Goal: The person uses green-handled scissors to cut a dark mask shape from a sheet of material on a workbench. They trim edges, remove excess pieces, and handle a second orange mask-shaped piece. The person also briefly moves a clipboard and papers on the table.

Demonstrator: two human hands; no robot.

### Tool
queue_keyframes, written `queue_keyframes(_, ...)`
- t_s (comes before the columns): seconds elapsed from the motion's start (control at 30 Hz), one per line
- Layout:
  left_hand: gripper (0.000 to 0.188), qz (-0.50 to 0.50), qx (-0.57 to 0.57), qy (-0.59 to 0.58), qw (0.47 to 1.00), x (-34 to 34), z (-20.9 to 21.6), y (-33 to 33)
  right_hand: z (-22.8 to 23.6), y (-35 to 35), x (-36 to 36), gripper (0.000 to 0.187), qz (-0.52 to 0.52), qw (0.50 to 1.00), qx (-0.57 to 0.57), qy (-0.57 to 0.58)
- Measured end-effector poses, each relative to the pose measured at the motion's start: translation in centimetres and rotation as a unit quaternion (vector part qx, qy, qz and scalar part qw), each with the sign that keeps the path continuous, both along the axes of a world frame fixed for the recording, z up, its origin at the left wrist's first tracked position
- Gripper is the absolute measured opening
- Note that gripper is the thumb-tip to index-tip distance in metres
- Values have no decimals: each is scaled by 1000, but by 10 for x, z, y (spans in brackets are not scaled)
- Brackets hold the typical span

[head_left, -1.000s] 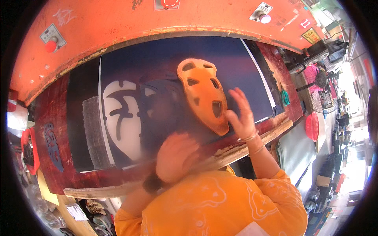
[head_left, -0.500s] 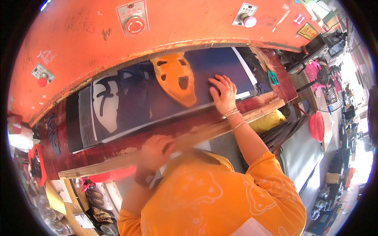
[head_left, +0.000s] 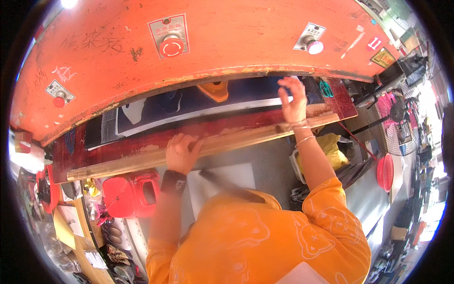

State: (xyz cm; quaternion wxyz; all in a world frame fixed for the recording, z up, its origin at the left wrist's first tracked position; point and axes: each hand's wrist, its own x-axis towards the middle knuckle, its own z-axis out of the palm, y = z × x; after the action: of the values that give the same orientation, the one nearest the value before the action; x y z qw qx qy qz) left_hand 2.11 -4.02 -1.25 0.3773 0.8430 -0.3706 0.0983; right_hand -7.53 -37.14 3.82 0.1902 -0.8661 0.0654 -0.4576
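Orange piece (head_left: 215, 91): located on the dark blue sheet (head_left: 250, 91), under the machine front; only the near tapered end is seen.
Blocked: the far part of the piece is hidden by the lip of the orange machine front (head_left: 227, 28).
White shape (head_left: 134, 110): seen left of the piece, also cut off by the lip.
Right end: teal loops (head_left: 326, 89) are seen just beyond the sheet.
Below board: a red plastic stool (head_left: 130, 194) is seen at left, a crumpled yellow bag (head_left: 335, 154) at right.
Sheet: flat, bordered by a white strip along the near side.
Red board (head_left: 113, 150): scuffed, faced at the near edge with a worn wooden strip (head_left: 246, 143).
Machine paint: scratched, chipped along the lip.
Left hand (head_left: 182, 151): rested at the board's near edge, fingers bent, thumb parted; nothing seen gripped.
Right hand (head_left: 295, 102): raised by the sheet's right end, thumb and fingers spread, nothing held; contact cannot be told.
Hands: set well apart.
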Motion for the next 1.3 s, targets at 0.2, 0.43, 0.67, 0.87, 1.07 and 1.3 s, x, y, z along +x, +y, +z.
queue_keyframes(0.2,14,8,6,29,1000,5,-5,1,-51,-33,2,43,-218,968,7,129)
queue_keyframes(0.43,47,140,-46,42,988,-1,-1,47,-34,-80,-23,47,-277,912,88,290)
queue_keyframes(0.67,65,152,51,74,984,75,16,152,-8,-74,-30,37,-287,875,146,360)
queue_keyframes(0.87,67,170,97,33,980,72,8,162,0,-74,-30,36,-279,872,120,385)
queue_keyframes(1.07,66,127,63,81,987,86,6,163,-36,-95,-6,26,-249,950,-27,187)
queue_keyframes(1.3,72,144,-90,106,980,104,-17,145,-51,-111,4,42,-264,935,116,205)
